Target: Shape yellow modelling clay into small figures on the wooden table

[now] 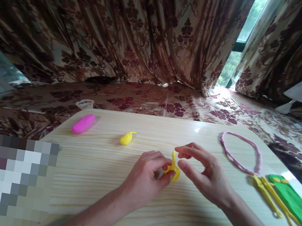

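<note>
Hanging at 12 o'clock beyond the table: curtain (153, 32). Table (93, 180): pale wood-grain top, bearing the work. Clock directions below are taken from the held piece.

Slab (298, 203), green, at 3 o'clock; two yellow sticks (269, 197) just beside it. Loop (257, 154), pink, at 2 o'clock.

Left hand (143, 177): thumb and forefinger pinching the piece. Right hand (209, 177): released, fingers parted, thumb and fingertips near the stalk; whether they touch it, cannot tell.

Bar (83, 124), bright pink, at 10 o'clock; lump (126, 138), yellow, thin tail, also at 10, nearer.

Piece (176, 174), yellow, over the table's middle, between the hands; rounded lower part, thin stalk (173, 159) upright at 12 o'clock.

Handling notes (judgement): material looks soft, so the left pinch should be light and low, steadying the rounded part without flattening it. Right fingertips best meet the stalk from 3 o'clock, pressing near its root in small, even touches. Squeezing its tip would likely bend or thin it; tugging could part it from the lower part.
</note>
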The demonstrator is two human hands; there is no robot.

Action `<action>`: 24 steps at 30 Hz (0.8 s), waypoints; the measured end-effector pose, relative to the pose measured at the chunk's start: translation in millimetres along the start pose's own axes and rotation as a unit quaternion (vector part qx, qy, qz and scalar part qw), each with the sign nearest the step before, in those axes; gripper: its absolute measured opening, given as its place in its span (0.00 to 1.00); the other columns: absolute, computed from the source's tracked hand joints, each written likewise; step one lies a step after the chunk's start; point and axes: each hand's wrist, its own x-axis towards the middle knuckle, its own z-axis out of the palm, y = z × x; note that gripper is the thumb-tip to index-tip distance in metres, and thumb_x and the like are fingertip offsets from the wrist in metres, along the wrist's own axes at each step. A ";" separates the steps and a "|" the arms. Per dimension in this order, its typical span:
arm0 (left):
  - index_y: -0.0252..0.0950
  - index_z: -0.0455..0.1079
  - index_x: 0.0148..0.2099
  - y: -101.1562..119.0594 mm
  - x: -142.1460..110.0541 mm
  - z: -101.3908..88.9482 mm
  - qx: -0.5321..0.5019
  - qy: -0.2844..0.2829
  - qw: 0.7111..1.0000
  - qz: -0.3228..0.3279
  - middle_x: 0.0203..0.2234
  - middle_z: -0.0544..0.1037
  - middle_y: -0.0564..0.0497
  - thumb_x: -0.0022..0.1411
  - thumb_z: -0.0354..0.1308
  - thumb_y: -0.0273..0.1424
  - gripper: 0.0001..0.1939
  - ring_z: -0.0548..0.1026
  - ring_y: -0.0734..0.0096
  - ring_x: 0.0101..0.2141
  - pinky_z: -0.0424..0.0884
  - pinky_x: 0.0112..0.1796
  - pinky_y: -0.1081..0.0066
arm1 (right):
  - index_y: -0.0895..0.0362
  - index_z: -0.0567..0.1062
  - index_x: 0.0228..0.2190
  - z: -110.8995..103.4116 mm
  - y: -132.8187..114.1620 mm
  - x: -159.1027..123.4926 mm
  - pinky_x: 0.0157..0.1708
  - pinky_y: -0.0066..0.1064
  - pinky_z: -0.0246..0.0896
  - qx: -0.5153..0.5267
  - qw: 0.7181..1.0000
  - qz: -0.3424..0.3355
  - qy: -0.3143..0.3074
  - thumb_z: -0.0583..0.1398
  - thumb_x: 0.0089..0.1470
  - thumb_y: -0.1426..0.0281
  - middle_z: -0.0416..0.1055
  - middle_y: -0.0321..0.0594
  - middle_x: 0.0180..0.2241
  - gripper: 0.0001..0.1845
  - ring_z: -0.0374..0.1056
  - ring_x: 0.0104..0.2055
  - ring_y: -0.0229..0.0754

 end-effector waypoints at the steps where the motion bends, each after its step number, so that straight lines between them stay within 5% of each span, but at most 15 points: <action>1: 0.39 0.71 0.35 -0.4 0.1 0.3 0.005 0.008 1.000 -0.004 0.27 0.71 0.53 0.58 0.55 0.28 0.04 0.69 0.69 0.32 0.64 0.38 0.67 | 0.56 0.73 0.42 0.2 0.0 0.0 0.38 0.33 0.63 -0.003 1.000 0.002 0.001 0.58 0.56 0.68 0.69 0.42 0.36 0.12 0.67 0.39 0.42; 24: 0.38 0.69 0.33 -0.1 -0.7 1.9 0.035 0.022 0.999 0.002 0.26 0.72 0.52 0.56 0.57 0.27 0.02 0.70 0.67 0.32 0.63 0.36 0.67 | 0.56 0.76 0.34 8.4 4.1 1.4 0.35 0.32 0.64 0.009 0.999 -0.035 -0.009 0.58 0.56 0.70 0.71 0.41 0.32 0.06 0.68 0.35 0.40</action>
